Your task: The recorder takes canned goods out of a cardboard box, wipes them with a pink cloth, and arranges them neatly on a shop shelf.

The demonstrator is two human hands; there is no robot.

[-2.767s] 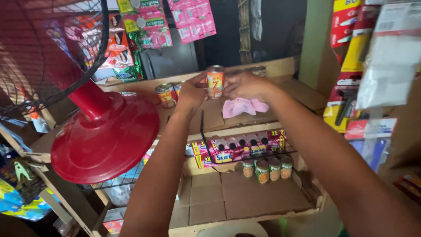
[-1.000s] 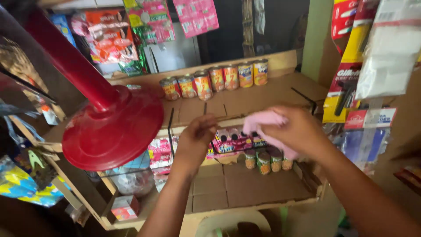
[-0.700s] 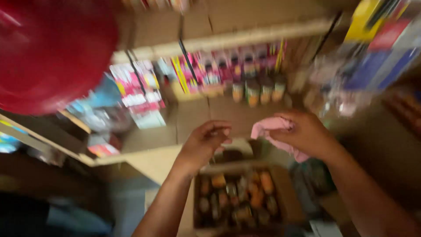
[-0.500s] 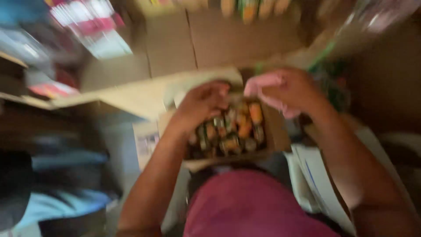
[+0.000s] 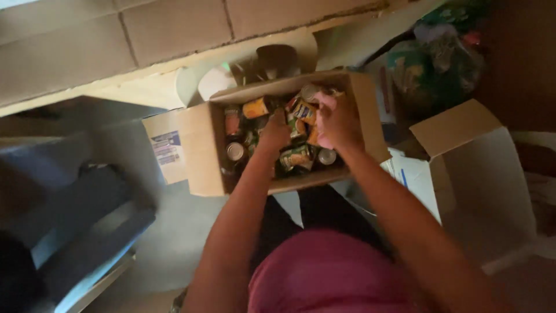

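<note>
On the floor below a cardboard-lined shelf edge (image 5: 174, 35), an open cardboard box (image 5: 200, 148) packed with small labelled cans takes both of a person's bare hands, seen from a head-worn camera looking straight down. The left hand (image 5: 273, 132) reaches into the middle of the box, its fingers curled down among the cans (image 5: 296, 156); the view is too dim and soft to tell whether they have closed on one or merely rest on the tops. The right hand (image 5: 337, 120) sits just beside it toward the box's far right corner, fingers clenched around a pink cloth (image 5: 322, 103) that shows at the fingertips, and pressed against a yellow-labelled can (image 5: 304, 111). Silver can lids (image 5: 234, 151) and orange, green and yellow labels crowd the box, some cans upright, others tipped on their sides. The box's left flap (image 5: 167, 148), folded outward, carries a printed label. To the right, well apart from the hands, stands a second open cardboard box (image 5: 480, 174), pale inside. A dark plastic bag (image 5: 440, 64) of goods lies beyond it, and the person's pink garment (image 5: 330, 272) fills the lower frame.
</note>
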